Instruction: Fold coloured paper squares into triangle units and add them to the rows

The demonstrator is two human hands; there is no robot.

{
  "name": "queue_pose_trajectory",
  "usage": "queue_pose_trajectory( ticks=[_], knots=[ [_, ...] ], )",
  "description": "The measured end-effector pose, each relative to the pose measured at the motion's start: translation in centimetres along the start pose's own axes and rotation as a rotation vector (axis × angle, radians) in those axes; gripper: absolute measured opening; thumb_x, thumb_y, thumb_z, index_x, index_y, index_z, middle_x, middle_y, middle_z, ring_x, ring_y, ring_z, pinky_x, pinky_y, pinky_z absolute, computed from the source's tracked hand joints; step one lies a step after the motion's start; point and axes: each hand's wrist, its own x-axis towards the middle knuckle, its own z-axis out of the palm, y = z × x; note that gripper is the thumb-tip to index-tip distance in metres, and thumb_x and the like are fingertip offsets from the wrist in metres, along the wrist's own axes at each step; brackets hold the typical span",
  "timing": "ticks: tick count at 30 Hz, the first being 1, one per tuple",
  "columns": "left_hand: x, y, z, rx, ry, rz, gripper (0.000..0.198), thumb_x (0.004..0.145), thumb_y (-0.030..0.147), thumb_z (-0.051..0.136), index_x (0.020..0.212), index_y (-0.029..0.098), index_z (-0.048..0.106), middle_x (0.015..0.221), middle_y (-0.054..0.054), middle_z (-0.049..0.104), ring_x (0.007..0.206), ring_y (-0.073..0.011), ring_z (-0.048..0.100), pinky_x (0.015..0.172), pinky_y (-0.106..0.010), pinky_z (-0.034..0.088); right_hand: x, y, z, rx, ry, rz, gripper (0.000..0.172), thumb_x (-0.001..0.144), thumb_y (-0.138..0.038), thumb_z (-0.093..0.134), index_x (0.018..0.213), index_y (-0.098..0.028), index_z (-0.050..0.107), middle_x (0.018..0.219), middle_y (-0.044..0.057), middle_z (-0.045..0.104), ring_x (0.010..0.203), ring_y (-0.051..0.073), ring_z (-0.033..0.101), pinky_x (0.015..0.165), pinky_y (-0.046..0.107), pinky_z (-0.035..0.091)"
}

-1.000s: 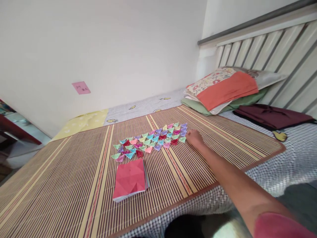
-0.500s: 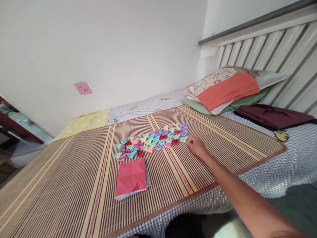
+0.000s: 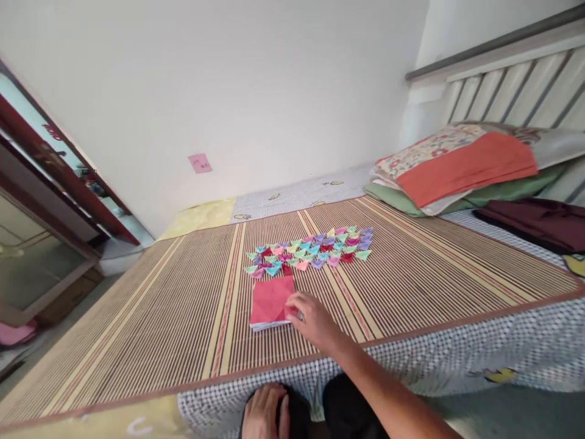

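Observation:
A stack of square origami paper (image 3: pixel 273 300) with a creased red sheet on top lies on the striped bed mat. At its right edge is my right hand (image 3: pixel 315 320), fingers curled and closed on the red sheet's side. Part of that edge is hidden behind the fingers. Just beyond the stack, several rows of small folded paper pieces (image 3: pixel 313 249) in green, pink, blue, purple, yellow and red lie close together. My left hand (image 3: pixel 266 413) rests on my dark-clothed knee at the bottom, its fingers stretched out and holding nothing.
The striped mat (image 3: pixel 183 317) covers most of the bed. Pillows (image 3: pixel 461 167) and a folded maroon cloth (image 3: pixel 534 222) lie at the right by the headboard (image 3: pixel 512 94). A pink note (image 3: pixel 200 163) is on the wall. At the left stands a glass-fronted cabinet (image 3: pixel 41 256).
My right hand has moved left and nearer, from beside the rightmost folded pieces to the paper stack's edge. My left hand has come into view. The view has swung left.

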Motion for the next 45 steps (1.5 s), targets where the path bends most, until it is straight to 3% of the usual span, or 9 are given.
queue_pose_trajectory(
  ticks=[3, 7, 17, 22, 28, 34, 45],
  knots=[
    [0.0, 0.3, -0.3, -0.009, -0.017, -0.011, 0.038, 0.109, 0.036, 0.042, 0.089, 0.023, 0.072, 0.087, -0.009, 0.078, 0.083, -0.0245, 0.075, 0.076, -0.035, 0.055, 2.0, -1.2, 2.0, -0.076, -0.073, -0.04, 0.02, 0.091, -0.019, 0.077, 0.11, -0.016, 0.072, 0.117, 0.009, 0.073, 0.117, 0.026, 0.067, 0.106, 0.042, 0.051],
    [-0.2, 0.6, -0.5, -0.019, -0.005, -0.046, 0.032, 0.107, 0.029, 0.045, 0.089, 0.022, 0.072, 0.086, -0.008, 0.077, 0.081, -0.0244, 0.073, 0.076, -0.036, 0.054, 3.0, -1.6, 3.6, -0.195, -0.134, -0.027, 0.032, 0.103, -0.034, 0.068, 0.129, -0.017, 0.066, 0.132, 0.01, 0.067, 0.114, 0.027, 0.069, 0.096, 0.049, 0.059],
    [-0.6, 0.1, 0.2, -0.052, -0.022, -0.055, 0.023, 0.102, 0.019, 0.05, 0.089, 0.023, 0.069, 0.084, -0.006, 0.075, 0.081, -0.0246, 0.073, 0.075, -0.035, 0.051, 2.9, -1.0, 4.5, -0.302, -0.164, -0.044, 0.034, 0.103, -0.034, 0.068, 0.132, -0.017, 0.065, 0.134, 0.011, 0.067, 0.114, 0.027, 0.069, 0.096, 0.049, 0.06],
    [-0.5, -0.2, -0.3, -0.023, -0.094, -0.016, 0.02, 0.099, 0.015, 0.053, 0.091, 0.023, 0.069, 0.085, -0.006, 0.075, 0.08, -0.0242, 0.073, 0.073, -0.033, 0.051, 3.3, 0.3, 4.9, -0.276, -0.143, -0.049, 0.034, 0.103, -0.036, 0.068, 0.131, -0.018, 0.066, 0.137, 0.011, 0.065, 0.121, 0.029, 0.066, 0.102, 0.053, 0.056],
    [-0.5, -0.5, -0.3, -0.009, -0.136, -0.007, 0.018, 0.099, 0.014, 0.054, 0.093, 0.022, 0.069, 0.086, -0.006, 0.075, 0.082, -0.0246, 0.073, 0.074, -0.035, 0.052, 3.3, 1.2, 4.8, -0.233, -0.103, -0.021, 0.065, 0.082, -0.045, 0.088, 0.135, -0.015, 0.066, 0.145, 0.018, 0.061, 0.137, 0.037, 0.054, 0.114, 0.053, 0.045],
    [-0.6, -0.6, -0.2, -0.021, -0.12, 0.004, 0.016, 0.098, 0.014, 0.057, 0.093, 0.023, 0.069, 0.087, -0.005, 0.076, 0.082, -0.0246, 0.074, 0.074, -0.034, 0.053, 3.7, 1.9, 4.6, -0.229, -0.13, -0.033, 0.035, 0.103, -0.036, 0.068, 0.133, -0.018, 0.065, 0.138, 0.011, 0.065, 0.122, 0.03, 0.066, 0.102, 0.053, 0.056],
    [-0.4, -0.5, -0.5, -0.048, -0.119, -0.02, 0.015, 0.098, 0.015, 0.058, 0.095, 0.023, 0.07, 0.088, -0.006, 0.077, 0.083, -0.0252, 0.074, 0.075, -0.035, 0.053, 3.5, 2.2, 4.6, -0.232, -0.169, -0.079, 0.034, 0.103, -0.035, 0.069, 0.132, -0.018, 0.065, 0.135, 0.011, 0.066, 0.116, 0.028, 0.068, 0.097, 0.05, 0.059]
  ],
)
